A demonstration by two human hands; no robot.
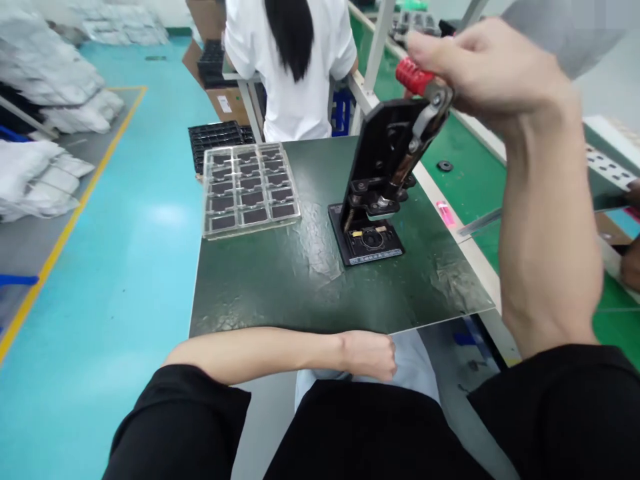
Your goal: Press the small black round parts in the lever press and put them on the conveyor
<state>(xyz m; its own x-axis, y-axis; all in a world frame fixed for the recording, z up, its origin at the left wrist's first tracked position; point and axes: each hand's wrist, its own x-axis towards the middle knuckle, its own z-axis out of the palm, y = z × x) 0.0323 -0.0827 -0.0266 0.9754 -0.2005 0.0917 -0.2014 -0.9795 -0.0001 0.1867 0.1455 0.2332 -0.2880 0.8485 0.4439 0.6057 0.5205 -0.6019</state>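
The red-handled lever of the black toggle press is held raised, gripped by the right hand; the left hand rests closed at the desk's near edge.

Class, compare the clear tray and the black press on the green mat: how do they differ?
The clear plastic tray is see-through and lies flat, while the black press is opaque and stands upright. The tray holds dark squares in a grid; the press has a red-gripped lever, held by the right hand. Both rest on the green mat.
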